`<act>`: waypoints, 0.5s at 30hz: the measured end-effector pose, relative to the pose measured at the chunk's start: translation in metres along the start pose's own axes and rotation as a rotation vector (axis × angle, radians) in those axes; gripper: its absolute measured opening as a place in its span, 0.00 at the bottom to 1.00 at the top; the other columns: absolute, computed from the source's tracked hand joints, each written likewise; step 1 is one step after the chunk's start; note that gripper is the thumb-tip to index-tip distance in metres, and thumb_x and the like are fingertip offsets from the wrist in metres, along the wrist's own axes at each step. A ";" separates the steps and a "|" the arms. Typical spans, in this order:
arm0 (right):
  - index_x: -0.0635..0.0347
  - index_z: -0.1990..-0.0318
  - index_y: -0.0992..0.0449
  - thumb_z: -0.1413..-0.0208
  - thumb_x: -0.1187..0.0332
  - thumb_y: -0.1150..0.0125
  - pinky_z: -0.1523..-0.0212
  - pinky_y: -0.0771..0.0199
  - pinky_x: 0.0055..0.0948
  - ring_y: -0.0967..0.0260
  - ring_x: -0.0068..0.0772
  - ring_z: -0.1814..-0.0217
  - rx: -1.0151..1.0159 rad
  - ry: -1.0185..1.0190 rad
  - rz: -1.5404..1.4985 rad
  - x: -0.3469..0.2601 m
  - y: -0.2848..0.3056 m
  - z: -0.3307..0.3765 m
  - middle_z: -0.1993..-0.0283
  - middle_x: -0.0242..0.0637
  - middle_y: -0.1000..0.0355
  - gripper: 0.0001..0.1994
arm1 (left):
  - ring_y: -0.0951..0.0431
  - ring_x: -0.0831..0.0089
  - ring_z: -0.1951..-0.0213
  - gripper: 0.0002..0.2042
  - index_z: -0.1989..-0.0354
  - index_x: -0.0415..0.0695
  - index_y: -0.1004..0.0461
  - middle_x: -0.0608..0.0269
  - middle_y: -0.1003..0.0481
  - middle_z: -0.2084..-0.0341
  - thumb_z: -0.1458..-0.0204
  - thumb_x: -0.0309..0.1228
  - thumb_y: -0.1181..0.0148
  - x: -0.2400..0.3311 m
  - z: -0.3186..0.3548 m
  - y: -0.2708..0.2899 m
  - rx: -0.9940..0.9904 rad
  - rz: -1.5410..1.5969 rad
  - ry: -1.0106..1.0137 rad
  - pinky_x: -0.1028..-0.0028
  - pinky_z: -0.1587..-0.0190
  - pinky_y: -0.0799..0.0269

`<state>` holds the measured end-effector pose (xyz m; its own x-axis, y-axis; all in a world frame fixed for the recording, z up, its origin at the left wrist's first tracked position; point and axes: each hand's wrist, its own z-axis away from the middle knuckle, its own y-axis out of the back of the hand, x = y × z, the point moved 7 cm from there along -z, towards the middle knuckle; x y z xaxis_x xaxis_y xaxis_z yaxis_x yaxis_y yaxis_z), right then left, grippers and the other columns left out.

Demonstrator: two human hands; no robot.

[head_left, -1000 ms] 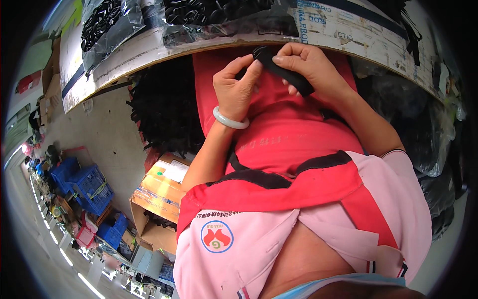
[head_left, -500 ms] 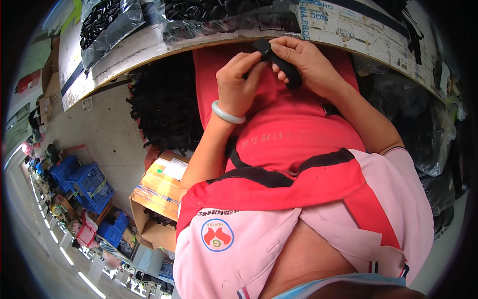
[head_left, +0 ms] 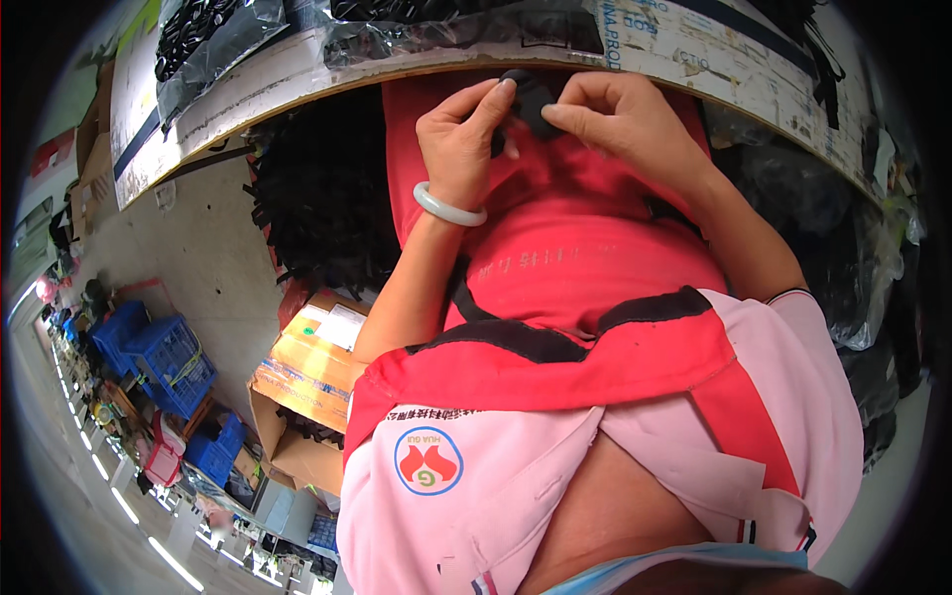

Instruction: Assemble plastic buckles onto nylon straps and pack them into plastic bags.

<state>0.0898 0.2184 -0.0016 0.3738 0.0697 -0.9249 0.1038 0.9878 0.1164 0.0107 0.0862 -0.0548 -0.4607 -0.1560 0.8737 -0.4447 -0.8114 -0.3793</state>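
Note:
Just in front of the table's near edge, my two hands work on a piece of black strap point(head_left: 533, 102), partly blurred, so its full shape cannot be made out. My left hand point(head_left: 459, 139), a pale bangle on its wrist, pinches the strap's left side between thumb and forefinger. On the other side my right hand point(head_left: 632, 121) is closed, thumb and forefinger meeting at the strap's right edge. Its other fingers are curled and mostly hidden. Behind the strap lies the red apron point(head_left: 585, 223) over my lap.
The worn table point(head_left: 694, 55) curves across the top, bearing clear bags of black plastic parts point(head_left: 213, 40). A heap of black strips point(head_left: 317, 198) hangs below on the left, beside an open cardboard box point(head_left: 302, 377). Blue crates point(head_left: 169, 362) stand farther left; plastic bags point(head_left: 843, 268) lie right.
My hands have moved apart slightly. The strap, which hung curled from my right hand, now spans the gap between both hands. The view has shifted a little.

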 end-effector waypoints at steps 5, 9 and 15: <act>0.60 0.75 0.28 0.44 0.63 0.39 0.80 0.43 0.16 0.42 0.12 0.81 -0.045 -0.171 -0.084 0.017 -0.002 -0.006 0.81 0.23 0.35 0.12 | 0.28 0.82 0.82 0.08 0.62 0.34 0.21 0.64 0.23 0.76 0.49 0.25 0.36 0.006 0.006 -0.002 0.027 -0.096 -0.119 0.83 0.82 0.34; 0.59 0.72 0.26 0.43 0.60 0.38 0.80 0.39 0.14 0.39 0.13 0.82 0.038 -0.113 -0.255 0.028 -0.002 -0.014 0.80 0.25 0.33 0.13 | 0.28 0.82 0.80 0.07 0.62 0.34 0.22 0.65 0.25 0.74 0.49 0.22 0.38 0.014 0.010 -0.008 -0.051 -0.143 -0.222 0.83 0.81 0.33; 0.58 0.68 0.27 0.40 0.60 0.42 0.81 0.40 0.12 0.40 0.12 0.83 -0.251 -0.275 -0.584 0.055 -0.023 -0.021 0.81 0.24 0.34 0.11 | 0.28 0.80 0.78 0.06 0.61 0.33 0.23 0.63 0.27 0.70 0.46 0.18 0.44 0.008 0.018 -0.002 -0.156 -0.162 -0.013 0.82 0.80 0.33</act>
<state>0.0892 0.2028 -0.0629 0.5449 -0.4884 -0.6816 0.1551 0.8575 -0.4905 0.0218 0.0759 -0.0413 -0.3643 -0.0390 0.9305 -0.6258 -0.7296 -0.2756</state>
